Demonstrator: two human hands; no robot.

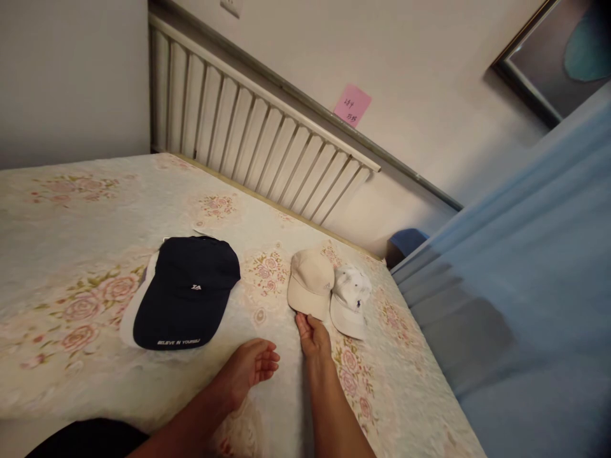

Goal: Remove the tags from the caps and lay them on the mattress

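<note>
Beige fabric baseball cap with a curved brim sits right of centre on a pale, quilted-looking cloth with pink rose print, crown up, brim toward the person. Right hand is at the front edge of that brim, palm turned partly up, fingers partly extended, fingertips touching the edge or just under it; cannot tell whether the brim is actually pinched. Left hand is half open, fingers loosely curled, thumb side up, nothing in it; it is over the cloth between the beige cap and the dark stack, apart from both. White fabric cap with a small dark emblem on the front is just right of the beige one, the two touching or nearly so, brim also toward the person. On the left, navy fabric cap with a small white logo and "BELIEVE IN YOURSELF" along the brim lies over a pale cap-like item, mostly hidden, only its edge showing on the left. Black rounded item at bottom left, cut off, unclear. Behind the cloth: white ribbed metal radiator, pink paper note with handwriting above it. Light blue fabric curtain on the right, dark-framed picture on the wall at top right.
</note>
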